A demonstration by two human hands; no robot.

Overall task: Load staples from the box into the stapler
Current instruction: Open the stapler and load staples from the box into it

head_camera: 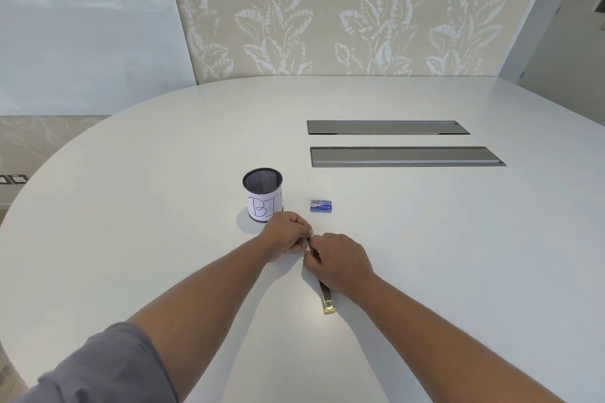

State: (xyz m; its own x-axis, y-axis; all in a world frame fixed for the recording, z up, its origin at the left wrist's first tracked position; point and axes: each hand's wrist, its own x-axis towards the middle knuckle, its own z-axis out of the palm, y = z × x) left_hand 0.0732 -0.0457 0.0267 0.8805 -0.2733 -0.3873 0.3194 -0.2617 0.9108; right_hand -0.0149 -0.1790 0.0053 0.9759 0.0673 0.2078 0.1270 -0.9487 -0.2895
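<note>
Brightness: you have a bright, even scene; the white table (425, 239) reads clean, without blown-out patches.
Light source: soft and diffuse, from above and beyond the mesh cup (262, 195), judging by its shadow.
Shadows: a pale shadow pools on your side of the cup, to its left; faint ones lie under your forearms.
Glare: a small bright glint sits on the stapler (328, 306) tip, nearer you than the cup.
Focus: sharp around the cup; the sleeve (98, 370) at the bottom left corner looks soft.
Distortion: wide-angle bending curves the table edge and tilts the walls far from the cup.
</note>
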